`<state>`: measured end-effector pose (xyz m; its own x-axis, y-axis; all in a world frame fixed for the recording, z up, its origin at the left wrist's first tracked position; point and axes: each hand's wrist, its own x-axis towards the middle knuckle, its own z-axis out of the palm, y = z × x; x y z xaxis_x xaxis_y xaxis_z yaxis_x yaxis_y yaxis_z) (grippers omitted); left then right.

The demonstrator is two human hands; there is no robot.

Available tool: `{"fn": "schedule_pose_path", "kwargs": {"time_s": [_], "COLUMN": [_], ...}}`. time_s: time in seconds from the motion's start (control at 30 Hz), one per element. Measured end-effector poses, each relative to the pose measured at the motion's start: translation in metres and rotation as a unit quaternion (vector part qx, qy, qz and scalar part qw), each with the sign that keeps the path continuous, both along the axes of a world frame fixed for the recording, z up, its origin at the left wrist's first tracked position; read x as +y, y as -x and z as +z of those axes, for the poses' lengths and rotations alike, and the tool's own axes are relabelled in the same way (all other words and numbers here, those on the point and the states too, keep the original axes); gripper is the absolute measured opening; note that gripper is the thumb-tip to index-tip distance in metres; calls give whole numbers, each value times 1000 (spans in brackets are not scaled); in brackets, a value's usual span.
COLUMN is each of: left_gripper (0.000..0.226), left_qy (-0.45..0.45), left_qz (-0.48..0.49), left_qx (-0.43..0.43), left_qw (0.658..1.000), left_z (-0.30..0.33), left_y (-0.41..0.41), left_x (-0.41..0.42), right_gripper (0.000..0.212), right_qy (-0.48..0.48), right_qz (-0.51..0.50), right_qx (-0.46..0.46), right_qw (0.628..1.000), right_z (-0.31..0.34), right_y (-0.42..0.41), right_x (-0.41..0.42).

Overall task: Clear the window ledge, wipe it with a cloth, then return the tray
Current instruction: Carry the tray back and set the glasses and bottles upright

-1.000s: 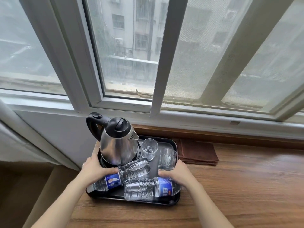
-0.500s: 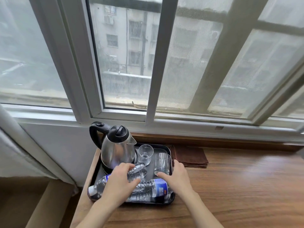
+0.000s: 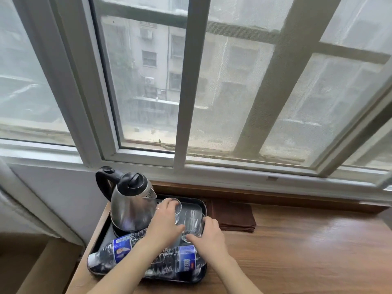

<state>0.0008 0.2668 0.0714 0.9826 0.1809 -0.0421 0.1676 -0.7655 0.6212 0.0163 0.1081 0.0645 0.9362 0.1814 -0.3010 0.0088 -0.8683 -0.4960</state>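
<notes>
A black tray (image 3: 202,205) sits at the left end of the wooden window ledge (image 3: 307,249). On it stand a steel kettle (image 3: 131,203) and two clear glasses, and two water bottles lie across its front (image 3: 115,250) (image 3: 184,262). My left hand (image 3: 164,222) grips the far glass (image 3: 177,205) beside the kettle. My right hand (image 3: 206,234) holds the near glass (image 3: 194,221), fingers wrapped round its right side. A folded brown cloth (image 3: 233,216) lies on the ledge just right of the tray.
The window frame (image 3: 180,164) rises directly behind the ledge. A white curtain (image 3: 19,200) hangs at the left, over a lower beige surface (image 3: 44,266). The wooden ledge stretches far to the right.
Both hands left the bottles and tray front and reached further in. The left hand moved to the far glass and the right hand closed round the near glass. The camera tilted upward.
</notes>
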Motion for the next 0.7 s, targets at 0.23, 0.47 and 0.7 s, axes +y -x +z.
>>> {"fn": "schedule_pose_path", "kwargs": {"time_s": [0.23, 0.47, 0.7], "left_gripper": [74, 78, 81], "left_qy": [-18, -7, -3], "left_qz": [21, 32, 10], "left_qx": [47, 74, 65], "left_qw": [998, 997, 998], "left_z": [-7, -17, -27], "left_y": [-16, -27, -41], "left_x": [-1, 7, 16], "right_gripper": [79, 78, 65], "right_qy": [24, -8, -5], "right_qz": [-28, -66, -39], "right_qx": [21, 39, -8], "right_qw": [999, 997, 999], "right_z": [-21, -31, -25], "right_y": [-11, -25, -38], "right_x": [19, 27, 9]}}
